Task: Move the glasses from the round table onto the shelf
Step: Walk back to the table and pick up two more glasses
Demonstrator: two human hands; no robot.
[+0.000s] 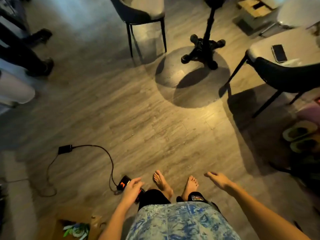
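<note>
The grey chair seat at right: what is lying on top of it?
A dark phone lies flat on the grey chair seat. Nothing else shows there; the seat's far edge runs out of view.

Below me, a black power adapter trails its cable across the wooden floor. A phone lies on a chair seat. An open cardboard box sits near.

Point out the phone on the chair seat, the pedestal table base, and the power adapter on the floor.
phone [279,53], head view, middle of its dark screen.
pedestal table base [203,50], head view, hub where the feet meet.
power adapter [65,149], head view, top face.
</note>
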